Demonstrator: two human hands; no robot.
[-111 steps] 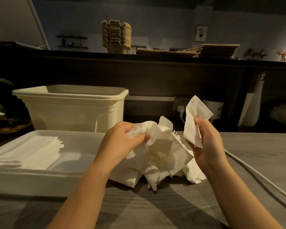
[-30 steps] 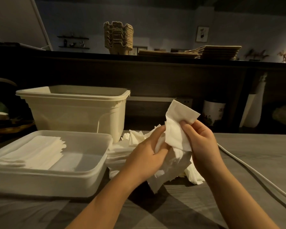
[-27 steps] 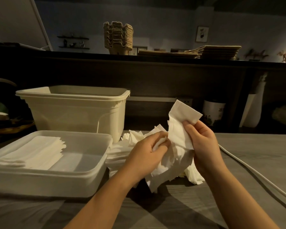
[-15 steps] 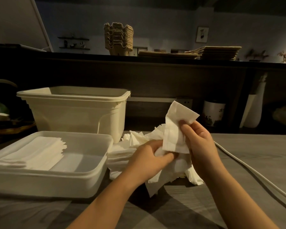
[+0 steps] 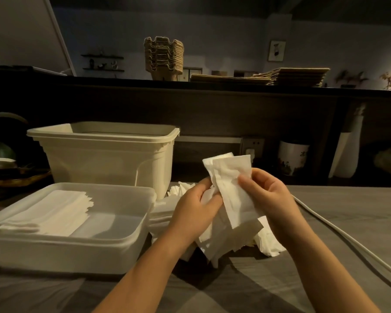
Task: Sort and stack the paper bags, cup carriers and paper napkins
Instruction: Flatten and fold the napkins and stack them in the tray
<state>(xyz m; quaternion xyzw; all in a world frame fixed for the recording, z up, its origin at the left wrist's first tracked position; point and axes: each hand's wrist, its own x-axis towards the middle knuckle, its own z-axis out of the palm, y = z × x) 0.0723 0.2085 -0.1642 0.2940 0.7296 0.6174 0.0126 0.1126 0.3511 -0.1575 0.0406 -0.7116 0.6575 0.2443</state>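
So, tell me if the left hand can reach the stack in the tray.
Probably yes: the stack lies in an open tray beside the left hand, nothing between; but that hand grips napkins.

– What colours are before you?
– My napkin is plain white, my tray milky white, the tub cream.
– And the table?
– Grey, with faint wood grain.
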